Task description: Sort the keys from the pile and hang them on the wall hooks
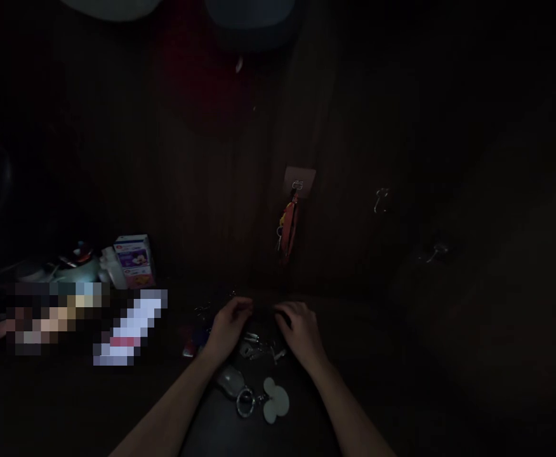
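Light: very dim in here; a red glow sits in the upper left of the frame.
Left hand: low in the middle of the frame, fingers bent inward; I cannot tell whether their tips meet or pinch anything.
Right hand: across from it, a little right of centre, fingers curled toward the left hand; whether they grip something is too dark to tell. The two hands are apart, with a gap between them.
Metal pieces: in the lower middle of the frame, between the hands and slightly nearer the person than the fingertips.
Ring: below the metal pieces, between the forearms.
Tag: pale, made of rounded lobes, just right of the ring.
Oval piece: greyish and shiny, just up and left of the ring, close to the left wrist.
Small packet: left of the left hand, reddish and hard to make out.
Box: left part of the frame, on the bench, well apart from both hands.
Bowl: greenish, left of the box.
Hanging thing: orange-red, near the middle of the frame, above the hands, below a plate on the wall.
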`<state>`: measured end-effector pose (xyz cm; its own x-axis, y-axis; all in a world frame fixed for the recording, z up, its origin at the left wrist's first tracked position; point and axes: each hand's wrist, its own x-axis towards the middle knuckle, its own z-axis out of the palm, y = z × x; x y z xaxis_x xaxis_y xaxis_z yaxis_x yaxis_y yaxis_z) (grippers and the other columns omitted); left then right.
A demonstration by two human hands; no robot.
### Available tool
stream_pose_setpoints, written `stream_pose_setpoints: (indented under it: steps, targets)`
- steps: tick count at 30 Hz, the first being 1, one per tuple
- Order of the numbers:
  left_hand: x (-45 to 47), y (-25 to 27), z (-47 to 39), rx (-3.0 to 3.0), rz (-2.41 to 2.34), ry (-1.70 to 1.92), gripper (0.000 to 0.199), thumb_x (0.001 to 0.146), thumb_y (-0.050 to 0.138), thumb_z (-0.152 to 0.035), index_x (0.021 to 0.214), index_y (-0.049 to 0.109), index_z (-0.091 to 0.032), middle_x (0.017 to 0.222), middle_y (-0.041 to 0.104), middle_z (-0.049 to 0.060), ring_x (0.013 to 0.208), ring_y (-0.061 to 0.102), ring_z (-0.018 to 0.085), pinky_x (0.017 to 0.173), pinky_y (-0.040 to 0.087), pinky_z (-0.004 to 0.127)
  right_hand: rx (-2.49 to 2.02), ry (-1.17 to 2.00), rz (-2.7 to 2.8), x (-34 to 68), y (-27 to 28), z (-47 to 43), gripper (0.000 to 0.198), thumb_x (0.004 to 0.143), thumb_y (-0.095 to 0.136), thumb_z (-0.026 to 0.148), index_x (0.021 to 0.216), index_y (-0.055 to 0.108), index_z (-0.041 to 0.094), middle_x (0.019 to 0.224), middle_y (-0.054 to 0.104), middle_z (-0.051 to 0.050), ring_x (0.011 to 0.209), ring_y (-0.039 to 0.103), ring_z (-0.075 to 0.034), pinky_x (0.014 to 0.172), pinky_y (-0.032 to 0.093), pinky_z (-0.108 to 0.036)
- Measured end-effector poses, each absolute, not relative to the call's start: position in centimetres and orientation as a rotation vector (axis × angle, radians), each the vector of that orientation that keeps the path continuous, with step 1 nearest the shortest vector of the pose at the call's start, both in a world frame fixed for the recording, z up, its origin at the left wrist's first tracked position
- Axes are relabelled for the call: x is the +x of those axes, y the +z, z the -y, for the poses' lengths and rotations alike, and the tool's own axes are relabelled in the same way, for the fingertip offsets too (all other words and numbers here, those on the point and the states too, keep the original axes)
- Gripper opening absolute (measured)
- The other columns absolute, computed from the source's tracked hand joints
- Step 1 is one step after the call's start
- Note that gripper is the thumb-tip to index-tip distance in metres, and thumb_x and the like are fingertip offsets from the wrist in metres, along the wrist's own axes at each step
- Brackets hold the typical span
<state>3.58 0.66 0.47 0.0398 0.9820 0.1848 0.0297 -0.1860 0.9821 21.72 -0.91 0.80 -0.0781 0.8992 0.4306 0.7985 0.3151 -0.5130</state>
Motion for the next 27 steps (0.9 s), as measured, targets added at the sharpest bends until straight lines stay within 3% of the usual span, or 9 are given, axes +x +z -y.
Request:
stream_pose_setpoints:
  steps: [7,13,18,23,27]
  targets:
    - [3.6,0.9,-0.3,1.470,-1.167,1.264,0.016,0.071,0.057,-0.019,0.083,0.067,-0.020,0.086,0.069,0.002,0.085,0.062,0.019,0.079,0.044,0.027,-1.567,0.040,2.055,21.6,0.7,1.3,0.020,0.082,0.053,0.034,0.098,0.065,0.027,0.107,0.064,-0.005,0.104,0.051,-0.026,0.087,0.034,-0.041]
    - [3.5,0.5,-0.3,1.548,-1.179,1.202,0.017,0.075,0.054,-0.022,0.086,0.068,-0.021,0.088,0.070,0.002,0.087,0.062,0.020,0.081,0.044,0.028,-1.628,0.055,2.064,22.6,0.8,1.3,0.010,0.077,0.056,0.019,0.079,0.064,0.025,0.105,0.064,-0.004,0.104,0.052,-0.025,0.084,0.034,-0.039]
    - [3.6,0.5,0.0,1.635,-1.154,1.145,0.022,0.078,0.051,-0.021,0.092,0.068,-0.023,0.097,0.070,0.002,0.092,0.062,0.019,0.087,0.043,0.029,-1.564,0.139,1.974,22.4,1.4,1.3,0.010,0.080,0.054,0.025,0.077,0.063,0.027,0.086,0.067,-0.002,0.090,0.056,-0.023,0.077,0.037,-0.036]
    - [3.8,0.6,0.3,1.729,-1.090,1.085,0.032,0.072,0.061,-0.021,0.104,0.064,-0.023,0.108,0.067,0.003,0.102,0.059,0.020,0.092,0.042,0.031,-1.434,0.363,1.796,21.6,1.7,1.4,0.015,0.080,0.054,0.035,0.079,0.066,0.026,0.083,0.067,-0.002,0.083,0.059,-0.021,0.075,0.040,-0.032]
    - [4.0,0.9,0.5,1.680,-0.946,1.028,0.037,0.068,0.065,-0.018,0.105,0.063,-0.020,0.101,0.069,0.004,0.095,0.062,0.019,0.087,0.046,0.031,-1.345,0.599,1.592,20.8,1.7,1.4,0.019,0.075,0.057,0.039,0.074,0.065,0.022,0.074,0.066,-0.002,0.073,0.060,-0.019,0.068,0.043,-0.029]
